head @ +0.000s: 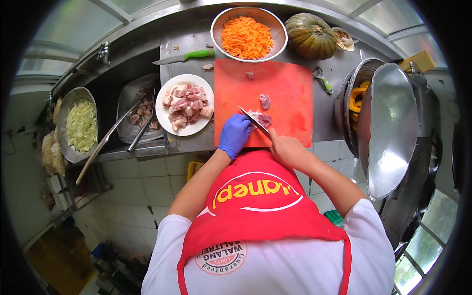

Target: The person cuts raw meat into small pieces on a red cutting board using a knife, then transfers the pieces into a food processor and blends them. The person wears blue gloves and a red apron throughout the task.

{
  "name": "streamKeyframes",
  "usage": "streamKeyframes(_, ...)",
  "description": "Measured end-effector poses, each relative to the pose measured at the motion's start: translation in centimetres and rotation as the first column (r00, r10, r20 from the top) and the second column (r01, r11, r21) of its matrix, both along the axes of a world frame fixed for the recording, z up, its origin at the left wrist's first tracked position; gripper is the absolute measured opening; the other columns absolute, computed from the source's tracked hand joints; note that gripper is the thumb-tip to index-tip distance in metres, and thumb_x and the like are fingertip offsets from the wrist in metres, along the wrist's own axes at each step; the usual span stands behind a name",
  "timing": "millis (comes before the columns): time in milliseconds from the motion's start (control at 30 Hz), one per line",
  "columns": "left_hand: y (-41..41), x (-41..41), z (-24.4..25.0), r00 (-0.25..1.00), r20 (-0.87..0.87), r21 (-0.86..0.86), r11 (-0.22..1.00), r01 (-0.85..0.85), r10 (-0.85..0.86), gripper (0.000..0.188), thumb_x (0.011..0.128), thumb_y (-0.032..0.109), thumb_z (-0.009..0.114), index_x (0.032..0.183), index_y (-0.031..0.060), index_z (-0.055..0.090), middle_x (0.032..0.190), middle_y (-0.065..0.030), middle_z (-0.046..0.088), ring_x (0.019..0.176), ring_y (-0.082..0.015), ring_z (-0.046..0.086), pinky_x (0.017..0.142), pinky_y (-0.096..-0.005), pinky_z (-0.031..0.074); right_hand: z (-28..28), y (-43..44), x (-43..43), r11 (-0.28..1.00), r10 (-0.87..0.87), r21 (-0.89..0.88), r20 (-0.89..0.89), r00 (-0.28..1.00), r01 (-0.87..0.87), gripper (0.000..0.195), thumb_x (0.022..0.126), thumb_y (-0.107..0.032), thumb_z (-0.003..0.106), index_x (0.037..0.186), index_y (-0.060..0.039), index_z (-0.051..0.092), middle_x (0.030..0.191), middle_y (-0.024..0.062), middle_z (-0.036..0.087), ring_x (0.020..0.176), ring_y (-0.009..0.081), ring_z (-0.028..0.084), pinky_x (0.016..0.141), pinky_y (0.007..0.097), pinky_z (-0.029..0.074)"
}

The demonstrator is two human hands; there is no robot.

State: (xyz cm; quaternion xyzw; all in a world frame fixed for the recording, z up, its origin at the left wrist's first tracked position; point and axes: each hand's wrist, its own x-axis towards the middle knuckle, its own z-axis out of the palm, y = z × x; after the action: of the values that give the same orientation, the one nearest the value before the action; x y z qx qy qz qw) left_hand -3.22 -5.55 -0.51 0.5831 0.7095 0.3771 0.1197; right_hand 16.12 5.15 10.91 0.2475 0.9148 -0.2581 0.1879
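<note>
My right hand (289,147), bare, grips a kitchen knife (257,121) whose blade slants up and left across a piece of raw meat (262,118). In a blue glove, my left hand (235,134) lies at the left of that meat, its curled fingers close to the blade; whether they pinch the meat is hidden. Both hands are over the near part of a red cutting board (236,81). A smaller meat chunk (264,101) and a little scrap (250,75) lie farther up the board. Just left of it, a white plate (162,120) holds a heap of cut raw meat (188,105).
Beyond the board are a green-handled knife (197,55), a metal bowl (217,42) of carrot strips and a whole squash (311,37). A peeler (323,80) and large metal pans (392,129) stand right. Left are a metal tray (123,134) with meat and a bowl (70,155) of chopped cabbage.
</note>
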Motion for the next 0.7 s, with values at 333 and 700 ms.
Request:
streamKeyframes(333,-1.3,-0.2,0.2,0.998,-0.067,-0.087,0.996,-0.025,0.019,0.01,0.086,0.013,0.075,0.093,0.0056,0.073,0.099,-0.0123,0.07,0.1,-0.0338,0.064,0.089,-0.0442,0.055,-4.9,1.8,-3.2,0.997,-0.073,0.011,-0.195,0.978,0.077,0.04,0.1,-0.017,0.058,0.135,-0.0011,0.047,0.081,0.0265,0.07,0.081,0.0487,0.07,0.076,0.0604,0.054)
streamKeyframes(700,-2.7,0.0,0.5,0.994,0.038,-0.01,0.995,-0.099,0.099,0.019,0.089,0.015,0.078,0.105,0.0042,0.075,0.111,-0.0139,0.07,0.106,-0.0356,0.064,0.092,-0.0455,0.055,0.3,1.0,-1.2,0.994,-0.071,0.078,-0.068,0.995,0.076,0.03,0.099,-0.015,0.058,0.122,0.0003,0.047,0.079,0.0266,0.069,0.076,0.0492,0.068,0.072,0.0629,0.052)
